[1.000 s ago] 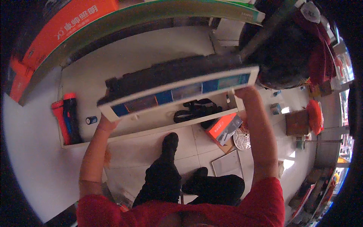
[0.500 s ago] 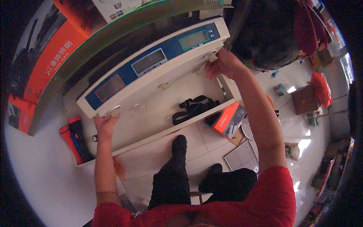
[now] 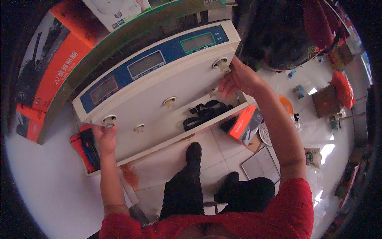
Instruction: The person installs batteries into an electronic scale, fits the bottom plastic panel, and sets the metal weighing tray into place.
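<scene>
A wide white panel (image 3: 147, 99) with a blue strip and three small display screens along its upper part is tilted above an open white drawer. Several pale round sockets (image 3: 170, 101) show on its face. My left hand (image 3: 105, 138) is closed on the panel's lower left corner, thumb in front beside a socket. At the right end my right hand (image 3: 240, 79) grips the edge, its fingers curled and partly hidden. Below the panel, a black strap (image 3: 209, 112) lies in the drawer, and a red and black flashlight (image 3: 82, 148) rests at the drawer's left end.
An orange and black box (image 3: 243, 126) stands just outside the drawer (image 3: 179, 139). Large orange boxes (image 3: 59, 75) and a white bulb box (image 3: 115, 12) lie at the upper left. On the tiled floor at right are a cardboard box (image 3: 326, 101) and a red bag (image 3: 343, 89).
The panel has tilted so its white face and sockets show more, covering more of the drawer. Both hands keep their hold at its ends. The whole view has shifted slightly.
</scene>
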The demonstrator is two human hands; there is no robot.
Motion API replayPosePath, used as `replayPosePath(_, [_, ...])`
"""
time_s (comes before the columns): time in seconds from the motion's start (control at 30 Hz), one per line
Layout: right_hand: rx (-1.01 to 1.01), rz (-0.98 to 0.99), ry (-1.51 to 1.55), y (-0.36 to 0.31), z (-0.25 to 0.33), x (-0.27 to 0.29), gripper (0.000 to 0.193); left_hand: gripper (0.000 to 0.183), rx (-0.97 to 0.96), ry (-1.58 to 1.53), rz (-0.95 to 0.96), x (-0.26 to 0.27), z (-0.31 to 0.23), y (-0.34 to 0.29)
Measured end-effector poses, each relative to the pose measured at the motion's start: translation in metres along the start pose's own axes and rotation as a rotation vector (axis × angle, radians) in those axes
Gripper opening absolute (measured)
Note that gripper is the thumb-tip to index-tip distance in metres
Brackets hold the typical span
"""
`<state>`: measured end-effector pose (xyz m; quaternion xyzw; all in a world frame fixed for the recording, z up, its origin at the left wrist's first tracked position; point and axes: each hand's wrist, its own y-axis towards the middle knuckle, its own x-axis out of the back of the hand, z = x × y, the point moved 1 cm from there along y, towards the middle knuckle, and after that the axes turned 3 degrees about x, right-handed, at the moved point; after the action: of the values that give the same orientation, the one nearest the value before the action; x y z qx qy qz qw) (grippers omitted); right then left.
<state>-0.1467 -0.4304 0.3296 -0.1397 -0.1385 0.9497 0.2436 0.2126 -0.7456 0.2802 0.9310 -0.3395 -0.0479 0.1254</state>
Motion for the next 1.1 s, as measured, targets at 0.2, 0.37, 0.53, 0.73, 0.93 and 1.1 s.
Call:
replayPosePath(0.2, [-0.064,-0.007,-0.019,-0.019,0.013,-0.006,0.090,0.061,0.187,-0.171,-0.095,-0.007,-0.005,-0.005])
replayPosePath(0.37, [-0.061,0.052,-0.002,-0.014,0.014,0.003,0.093,0.055,0.208,-0.209,-0.015,-0.021,-0.004,0.008])
replayPosePath(0.53, [-0.190,0.040,-0.071,0.003,0.006,-0.006,0.095,0.050,0.222,-0.202,-0.102,-0.017,0.013,0.005])
replayPosePath(0.73, [-0.159,0.028,-0.108,0.032,0.002,-0.005,0.085,0.046,0.379,-0.207,-0.091,-0.035,0.007,0.033])
replayPosePath(0.93, [-0.108,-0.104,-0.041,0.081,-0.015,0.022,0.069,0.049,0.551,-0.282,-0.044,-0.068,0.038,0.079])
replayPosePath(1.1, [-0.072,-0.171,-0.136,0.106,-0.025,0.036,0.060,0.056,0.610,-0.284,-0.074,-0.082,0.064,0.096])
